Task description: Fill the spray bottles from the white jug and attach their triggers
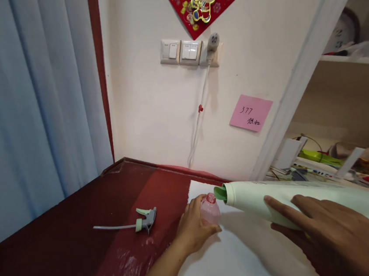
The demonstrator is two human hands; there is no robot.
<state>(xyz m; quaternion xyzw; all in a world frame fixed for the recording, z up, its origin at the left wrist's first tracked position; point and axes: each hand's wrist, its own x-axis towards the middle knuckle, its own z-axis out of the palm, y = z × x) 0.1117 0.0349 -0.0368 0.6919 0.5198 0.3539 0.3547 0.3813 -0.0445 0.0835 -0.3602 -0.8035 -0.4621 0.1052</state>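
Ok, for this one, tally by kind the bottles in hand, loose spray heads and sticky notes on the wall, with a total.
Bottles in hand: 2 (pink bottle in the left hand, pale green bottle in the right hand)
Loose spray heads: 1 (spray head lying on the table)
Sticky notes: 1 (pink note)
Total: 4

The one camera on your head looks forward and down from close by, at your left hand (pixel 192 227), your right hand (pixel 332 228), the counter (pixel 60 247) and the wall (pixel 145 111).
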